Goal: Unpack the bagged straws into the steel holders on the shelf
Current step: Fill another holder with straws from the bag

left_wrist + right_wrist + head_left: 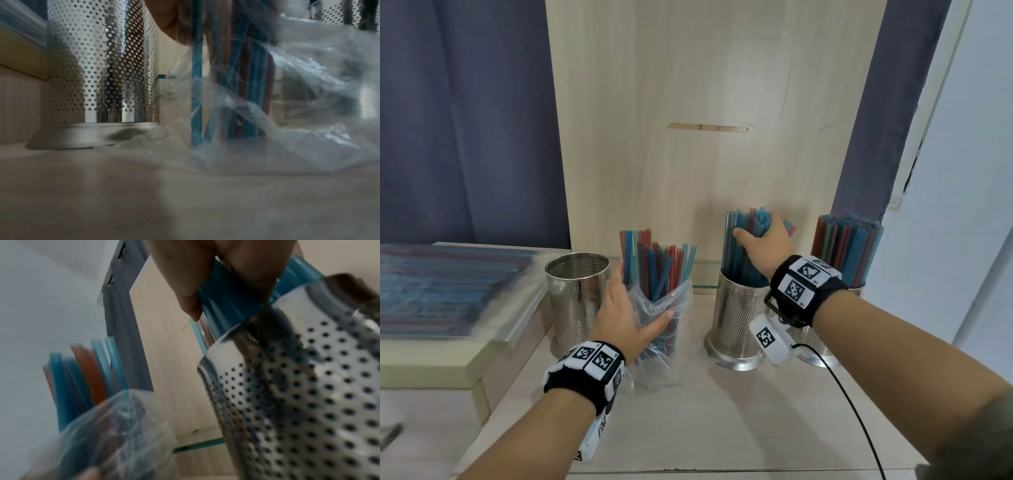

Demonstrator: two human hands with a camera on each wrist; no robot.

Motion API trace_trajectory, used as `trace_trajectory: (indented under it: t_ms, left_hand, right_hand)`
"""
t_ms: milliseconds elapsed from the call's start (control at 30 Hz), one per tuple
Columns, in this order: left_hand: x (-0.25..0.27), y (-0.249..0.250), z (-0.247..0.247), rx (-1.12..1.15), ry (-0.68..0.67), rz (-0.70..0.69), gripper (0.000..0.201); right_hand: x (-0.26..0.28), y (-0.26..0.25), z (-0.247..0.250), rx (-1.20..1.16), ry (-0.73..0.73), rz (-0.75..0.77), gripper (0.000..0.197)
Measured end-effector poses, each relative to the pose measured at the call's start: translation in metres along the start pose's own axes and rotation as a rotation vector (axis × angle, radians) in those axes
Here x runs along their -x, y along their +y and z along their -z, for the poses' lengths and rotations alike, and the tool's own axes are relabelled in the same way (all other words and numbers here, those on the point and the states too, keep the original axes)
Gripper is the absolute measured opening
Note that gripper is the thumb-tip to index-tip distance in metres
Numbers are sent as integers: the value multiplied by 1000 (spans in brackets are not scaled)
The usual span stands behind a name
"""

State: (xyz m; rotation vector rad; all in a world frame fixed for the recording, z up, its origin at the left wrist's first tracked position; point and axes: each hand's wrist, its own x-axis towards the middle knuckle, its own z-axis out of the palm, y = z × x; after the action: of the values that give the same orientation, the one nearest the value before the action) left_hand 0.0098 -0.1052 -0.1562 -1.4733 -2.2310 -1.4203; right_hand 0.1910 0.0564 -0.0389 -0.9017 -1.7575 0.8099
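Left hand (624,315) at lower centre of the head view grasping a clear plastic bag (667,308) of upright straws (654,263), right hand (765,245) right of centre clutching a bundle of straws (739,246) standing in the middle steel holder (736,325), empty holder (577,294) left of the bag, filled holder (859,291) at far right, all on the wooden shelf (722,428).

Head cam looks down at the shelf (722,394); both wrist cams sit low and close, sharing the bag (298,100) view.

Pale wood back panel (688,102) w/ a narrow slot (707,127) mid-height. Dark blue-grey curtain (465,120) far left; same cloth right of panel. White wall (969,171) far right. Light wood shelf (705,411) near, evenly lit.
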Motion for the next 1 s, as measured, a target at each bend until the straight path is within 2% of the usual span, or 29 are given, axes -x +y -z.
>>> trace_trajectory:
  t_ms: [67,167,267,367,533,733,900,1000]
  left_hand:
    - [0,1,0,8,-1,-3,119]
    - [0,2,1,8,-5,-3,119]
    - [2,3,2,6,1,-7,119]
    - [3,5,2,12,7,-2,118]
    - [3,5,2,14,7,5,118]
    - [2,4,2,29,3,0,118]
    - [2,4,2,32,3,-5,118]
    - [2,4,2,29,2,1,118]
  right_hand:
    - [3,-2,1,12,40,66,63]
    - [2,-4,1,147,84,295,82]
    - [2,-7,4,380,117,471,84]
    - [17,-13,7,480,146,574,76]
    - [52,8,3,527,71,593,61]
    - [57,40,-1,820,-112,548,66]
    - [59,39,1,815,-37,542,69]
    - [59,42,4,875,-110,489,68]
